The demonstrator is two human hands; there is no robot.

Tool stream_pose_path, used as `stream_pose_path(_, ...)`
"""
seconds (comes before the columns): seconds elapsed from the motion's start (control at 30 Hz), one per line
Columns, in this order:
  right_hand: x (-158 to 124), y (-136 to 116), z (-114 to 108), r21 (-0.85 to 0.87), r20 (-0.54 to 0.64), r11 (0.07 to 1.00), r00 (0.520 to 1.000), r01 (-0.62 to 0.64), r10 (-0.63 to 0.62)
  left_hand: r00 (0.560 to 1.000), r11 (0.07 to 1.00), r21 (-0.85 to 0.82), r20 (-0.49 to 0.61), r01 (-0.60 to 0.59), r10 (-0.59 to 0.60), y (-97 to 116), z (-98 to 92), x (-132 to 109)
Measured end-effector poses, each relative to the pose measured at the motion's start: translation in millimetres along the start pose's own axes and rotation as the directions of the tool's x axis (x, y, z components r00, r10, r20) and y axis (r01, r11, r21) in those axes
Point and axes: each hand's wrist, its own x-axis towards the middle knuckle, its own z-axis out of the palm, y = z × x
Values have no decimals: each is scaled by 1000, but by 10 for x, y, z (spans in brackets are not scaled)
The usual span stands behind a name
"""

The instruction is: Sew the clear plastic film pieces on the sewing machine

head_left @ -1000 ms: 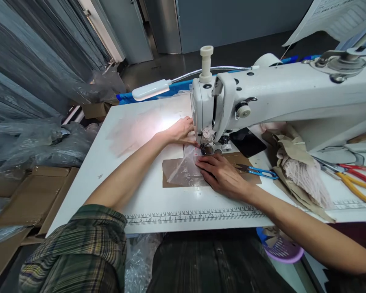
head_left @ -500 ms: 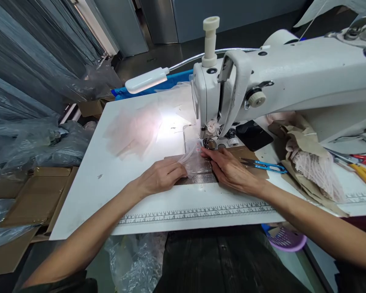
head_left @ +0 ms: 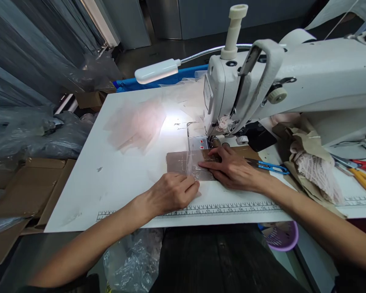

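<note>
My left hand (head_left: 178, 191) is closed in a pinch on a piece of sheer pale tulle (head_left: 190, 162), near the ruler at the table's front. The tulle runs up from these fingers over a brown taped board (head_left: 177, 159) in front of the sewing machine's needle area. My right hand (head_left: 232, 167) lies palm down on the board, fingers spread, its index finger stretched left to the tulle's edge. The sewing machine's (head_left: 218, 93) presser foot is just behind the right fingers. Blue thread snips (head_left: 273, 166) lie right of this hand.
A pile of pink tulle (head_left: 140, 124) rests on the white table (head_left: 88, 179). A white lamp (head_left: 157, 71) hangs over it. At right are crumpled brown paper with ruffled pink fabric (head_left: 315, 171) and yellow-handled scissors (head_left: 364, 179). A purple basket (head_left: 288, 240) sits below the edge.
My left hand has moved toward me and slightly right, drawing the tulle away from the needle. My right fingers have spread and come down onto the board. The view has shifted slightly.
</note>
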Motion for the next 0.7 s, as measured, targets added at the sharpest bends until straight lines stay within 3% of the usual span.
stream_pose_path(0.13, 61, 7, -49, -125, 98, 992, 995, 24, -11, 995, 978, -208, 104, 16, 6, -138, 43, -21)
stream_pose_path(0.23, 93, 97, -72, -130, 84, 991, 996, 7, 4, 999, 967, -256, 26, -19, 27, -224, 165, 1)
stream_pose_path(0.37, 81, 170, -80, 5, -19, 1000, 999, -30, 31, 996, 990, -119, -59, -79, 72, -236, 334, 45)
stream_pose_path(0.57, 21, 189, -38, 196, -136, 965, 970, -171, 200, 984, 986, -167, -176, -20, -10, -226, 391, 75)
stream_pose_path(0.7, 11, 184, 16, 115, -139, 991, 987, -68, 84, 975, 978, -205, -207, 37, -80, -259, 380, 70)
